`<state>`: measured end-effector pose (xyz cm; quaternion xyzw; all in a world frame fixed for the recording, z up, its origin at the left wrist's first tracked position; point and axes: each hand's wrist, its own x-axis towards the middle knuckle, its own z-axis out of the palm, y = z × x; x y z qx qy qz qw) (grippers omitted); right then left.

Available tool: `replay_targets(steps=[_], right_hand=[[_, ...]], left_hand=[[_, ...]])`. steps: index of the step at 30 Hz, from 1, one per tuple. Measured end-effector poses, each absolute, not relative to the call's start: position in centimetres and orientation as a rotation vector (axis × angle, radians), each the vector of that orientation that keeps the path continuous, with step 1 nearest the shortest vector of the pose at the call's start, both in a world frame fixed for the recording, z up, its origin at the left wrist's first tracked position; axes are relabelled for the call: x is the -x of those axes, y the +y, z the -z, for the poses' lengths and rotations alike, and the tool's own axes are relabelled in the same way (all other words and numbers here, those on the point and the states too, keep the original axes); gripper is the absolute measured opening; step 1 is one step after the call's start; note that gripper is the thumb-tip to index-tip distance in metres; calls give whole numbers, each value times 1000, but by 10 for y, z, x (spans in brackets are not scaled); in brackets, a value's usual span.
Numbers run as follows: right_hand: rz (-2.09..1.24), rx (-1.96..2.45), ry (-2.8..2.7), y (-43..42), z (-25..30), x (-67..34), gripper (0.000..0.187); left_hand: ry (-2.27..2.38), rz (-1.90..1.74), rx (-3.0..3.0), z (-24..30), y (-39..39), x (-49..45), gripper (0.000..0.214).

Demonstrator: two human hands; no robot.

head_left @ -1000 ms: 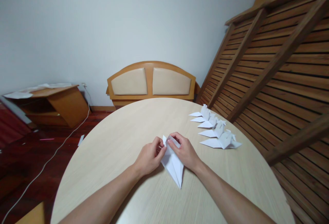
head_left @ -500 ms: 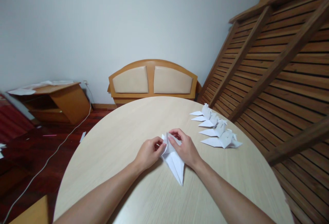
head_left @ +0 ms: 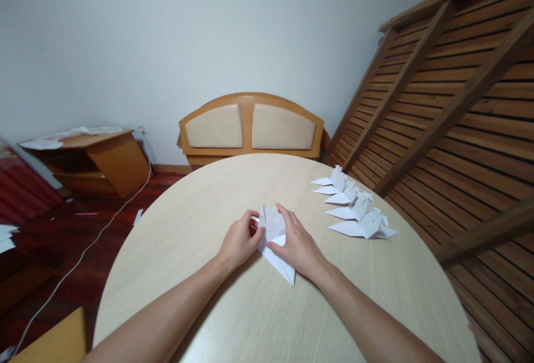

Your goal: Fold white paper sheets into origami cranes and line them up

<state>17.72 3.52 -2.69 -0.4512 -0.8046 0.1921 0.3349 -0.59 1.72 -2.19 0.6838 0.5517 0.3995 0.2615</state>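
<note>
A folded sheet of white paper (head_left: 273,227) lies at the middle of the round table, its long narrow point aimed toward me and to the right. My left hand (head_left: 242,239) pinches its left edge between thumb and fingers. On the other side my right hand (head_left: 298,243) rests along the right edge, thumb pressed on the lower part and fingers spread at the upper corner. An upper flap stands up between the two hands. The far fingertips of my left hand are partly hidden behind the paper.
Several folded white paper birds (head_left: 362,221) stand in a row on the right of the pale round table (head_left: 179,274). Beyond are a padded headboard (head_left: 250,124) and a slatted wooden frame (head_left: 438,113). A cabinet (head_left: 95,163) and a white cable (head_left: 89,246) are at left.
The upper flap of the folded paper has spread into a wider face. My right thumb has slid down to the paper's lower part, and its fingers have straightened.
</note>
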Motion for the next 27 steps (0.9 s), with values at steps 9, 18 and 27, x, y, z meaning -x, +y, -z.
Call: replay_targets(steps=[9,18,27], right_hand=[[-588,1213,-1983,38,21,-181,61],[-660,1196,-2064,44,5,-193,28],[-487,1328,-2049,43,4,-194,5]], left_hand=[[1581,-958,-1933,25,19,8,31],[1529,-991,-1937,23,17,6,18],[1462,-1002,-2120,12,8,4,15]])
